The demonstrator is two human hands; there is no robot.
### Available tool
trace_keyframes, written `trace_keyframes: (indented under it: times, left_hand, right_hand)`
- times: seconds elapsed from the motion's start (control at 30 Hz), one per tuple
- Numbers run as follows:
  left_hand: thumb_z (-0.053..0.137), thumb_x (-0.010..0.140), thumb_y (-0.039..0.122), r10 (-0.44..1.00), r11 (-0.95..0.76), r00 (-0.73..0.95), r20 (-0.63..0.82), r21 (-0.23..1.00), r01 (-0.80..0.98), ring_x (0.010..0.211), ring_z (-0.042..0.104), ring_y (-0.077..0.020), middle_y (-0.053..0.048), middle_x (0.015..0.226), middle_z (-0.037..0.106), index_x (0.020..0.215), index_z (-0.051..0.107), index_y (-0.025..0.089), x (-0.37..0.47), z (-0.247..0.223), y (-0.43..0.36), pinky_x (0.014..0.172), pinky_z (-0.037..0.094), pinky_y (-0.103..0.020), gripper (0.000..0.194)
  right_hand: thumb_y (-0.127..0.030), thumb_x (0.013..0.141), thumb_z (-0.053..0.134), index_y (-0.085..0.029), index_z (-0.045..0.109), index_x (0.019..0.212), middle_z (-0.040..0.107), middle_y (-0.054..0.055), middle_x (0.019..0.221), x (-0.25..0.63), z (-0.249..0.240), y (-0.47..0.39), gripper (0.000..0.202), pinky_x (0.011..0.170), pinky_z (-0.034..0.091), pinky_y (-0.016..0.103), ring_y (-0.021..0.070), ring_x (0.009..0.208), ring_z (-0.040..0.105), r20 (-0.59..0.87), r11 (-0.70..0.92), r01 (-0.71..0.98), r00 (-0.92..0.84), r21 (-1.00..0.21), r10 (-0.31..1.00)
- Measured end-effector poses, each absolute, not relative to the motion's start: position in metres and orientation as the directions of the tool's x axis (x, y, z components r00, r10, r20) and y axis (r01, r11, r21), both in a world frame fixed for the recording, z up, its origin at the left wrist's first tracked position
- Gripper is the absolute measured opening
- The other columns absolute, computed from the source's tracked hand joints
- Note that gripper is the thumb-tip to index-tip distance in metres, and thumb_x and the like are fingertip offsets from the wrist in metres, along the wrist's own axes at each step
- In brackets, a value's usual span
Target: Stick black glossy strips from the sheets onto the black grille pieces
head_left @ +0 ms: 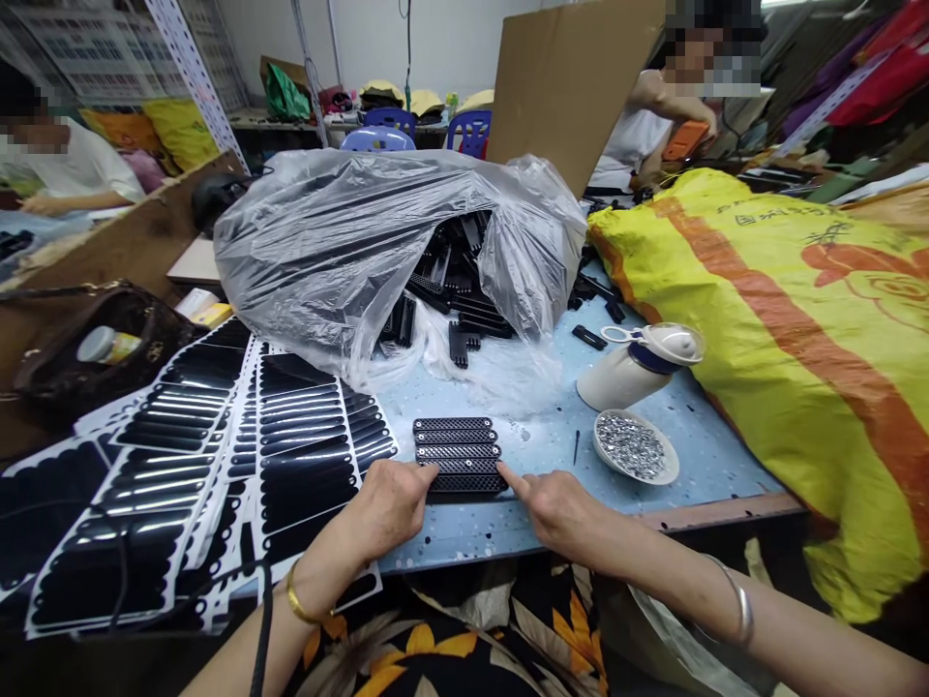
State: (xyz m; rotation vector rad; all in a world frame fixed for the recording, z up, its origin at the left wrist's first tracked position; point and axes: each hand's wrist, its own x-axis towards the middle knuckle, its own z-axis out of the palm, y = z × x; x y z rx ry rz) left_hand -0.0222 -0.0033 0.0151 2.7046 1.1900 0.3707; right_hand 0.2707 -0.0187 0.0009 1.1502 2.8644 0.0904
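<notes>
A row of black perforated plastic strips (457,438) lies side by side on the blue table in front of me, with small silvery screws at some ends and one near the middle of a strip. My left hand (388,499) is closed, its thumb and finger pressing at the left end of the lower strips. From the other side my right hand (562,503) touches their right end with its index fingertip, the other fingers curled in. Both hands steady the strips between them. A white bowl (672,474) full of small silvery screws stands to the right.
Behind the strips sits a big clear plastic bag (312,232) of black plastic parts (483,315). Sheets of black stickers (301,479) spread at left. A white bottle (616,378), a small black stick (576,447) and a yellow sack (726,290) are at right. Two people sit farther back.
</notes>
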Motion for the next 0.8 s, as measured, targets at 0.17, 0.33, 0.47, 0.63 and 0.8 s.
trace_keyframes:
  times: [0.17,0.33,0.47,0.63,0.8]
  left_hand:
    - [0.05,0.08,0.002,0.766,-0.642,0.616,0.183,0.252,0.724,0.061,0.071,-0.0206,-0.005,0.072,0.075,0.118,0.071,0.017,-0.039,0.008,-0.007,0.056,0.055,-0.028,0.046]
    - [0.047,0.081,0.002,0.763,-0.646,0.592,0.26,0.275,0.712,0.058,0.07,-0.0204,-0.005,0.07,0.075,0.124,0.069,0.016,-0.049,-0.002,-0.011,0.054,0.054,-0.028,0.051]
    - [0.047,0.082,0.002,0.758,-0.652,0.599,0.259,0.269,0.709,0.056,0.069,-0.0191,-0.005,0.068,0.074,0.127,0.067,0.015,-0.05,-0.004,-0.012,0.054,0.053,-0.027,0.051]
    - [0.047,0.081,0.003,0.764,-0.645,0.614,0.2,0.276,0.713,0.056,0.069,-0.0194,-0.005,0.068,0.074,0.117,0.069,0.016,-0.045,0.003,-0.006,0.053,0.052,-0.026,0.044]
    - [0.05,0.086,0.008,0.789,-0.611,0.565,0.24,0.392,0.687,0.06,0.07,-0.0175,-0.003,0.07,0.074,0.112,0.07,0.02,-0.043,0.003,-0.005,0.058,0.054,-0.025,0.035]
  right_hand:
    - [0.002,0.063,0.04,0.003,0.047,0.141,0.071,0.009,0.07,0.272,-0.006,-0.021,0.078,0.048,0.04,0.032,0.0207,0.052,0.059,0.052,0.737,0.67,-0.742,0.089,0.668]
    - [0.002,0.066,0.04,0.0,0.045,0.145,0.069,0.008,0.07,0.273,-0.011,-0.023,0.079,0.049,0.043,0.031,0.0203,0.053,0.057,0.071,0.733,0.673,-0.74,0.098,0.669]
    - [0.002,0.067,0.04,0.004,0.047,0.142,0.067,0.008,0.067,0.274,-0.016,-0.023,0.075,0.047,0.042,0.032,0.0208,0.052,0.055,0.094,0.742,0.654,-0.756,0.146,0.648]
    - [0.002,0.073,0.041,0.0,0.049,0.141,0.069,0.008,0.07,0.274,-0.011,-0.02,0.069,0.05,0.041,0.031,0.0186,0.052,0.055,0.1,0.747,0.66,-0.75,0.072,0.653]
    - [-0.006,0.09,0.044,-0.007,0.07,0.111,0.068,0.006,0.067,0.259,0.004,-0.007,0.033,0.052,0.037,0.028,0.0157,0.054,0.057,0.23,0.684,0.727,-0.657,-0.06,0.718]
